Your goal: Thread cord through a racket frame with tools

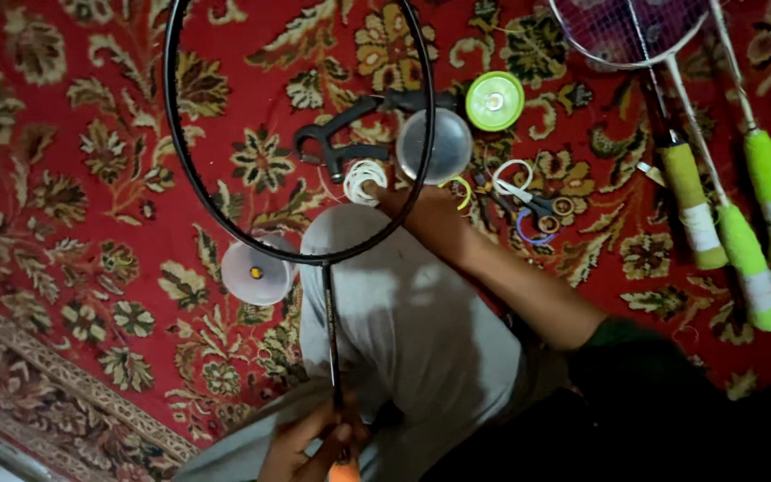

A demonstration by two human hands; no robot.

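My left hand grips the thin shaft of a black unstrung badminton racket just above its orange handle end, at the bottom of the view. The racket's empty oval frame stretches away over my grey-trousered knee. From the right, my right hand reaches past the frame's rim, its fingertips at a small coil of white string on the carpet. Whether it grips the coil is hidden.
On the red patterned carpet lie a black clamp tool, a clear round container, a green round lid, scissors and a white cup. Three rackets with green-yellow grips lie at the right.
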